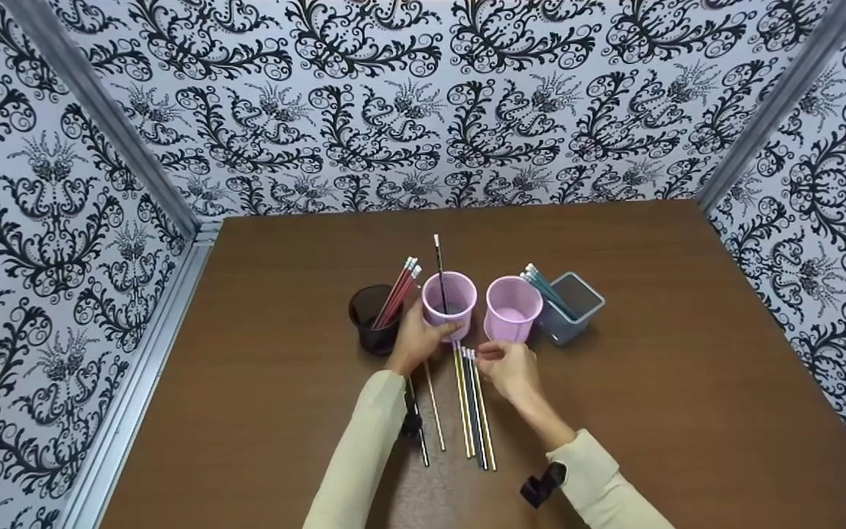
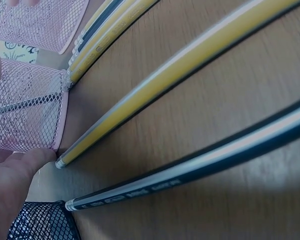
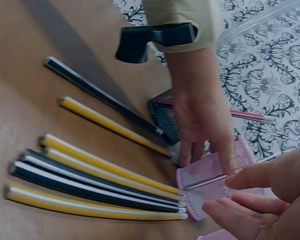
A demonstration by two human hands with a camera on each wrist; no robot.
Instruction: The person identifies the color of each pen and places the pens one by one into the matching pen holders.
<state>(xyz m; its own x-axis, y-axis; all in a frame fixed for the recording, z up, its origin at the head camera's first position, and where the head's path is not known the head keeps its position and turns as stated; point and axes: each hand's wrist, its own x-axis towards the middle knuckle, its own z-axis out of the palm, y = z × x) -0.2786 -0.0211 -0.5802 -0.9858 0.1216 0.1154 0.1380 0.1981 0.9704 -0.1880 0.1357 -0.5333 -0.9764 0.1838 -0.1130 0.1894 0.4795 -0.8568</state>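
Note:
My left hand (image 1: 416,338) grips a pink mesh pencil cup (image 1: 467,314), thumb across its front wall. One dark pencil (image 1: 439,264) leans upright inside that cup. A second pink mesh cup (image 1: 509,325) stands just to its right. My right hand (image 1: 512,369) hovers in front of this second cup, beside the eraser ends of a row of several yellow and black striped pencils (image 1: 476,419) on the table. In the right wrist view its thumb and fingers are apart, with nothing between them. A lone yellow pencil (image 2: 155,85) and a black pencil (image 2: 190,171) lie left of the row.
At the left, a black mesh cup (image 1: 373,342) holds several red pencils (image 1: 399,290). A clear grey-green container (image 1: 573,332) with teal pencils (image 1: 546,288) sits at the right, next to the second pink cup. Patterned walls (image 1: 408,110) enclose the brown table (image 1: 283,411).

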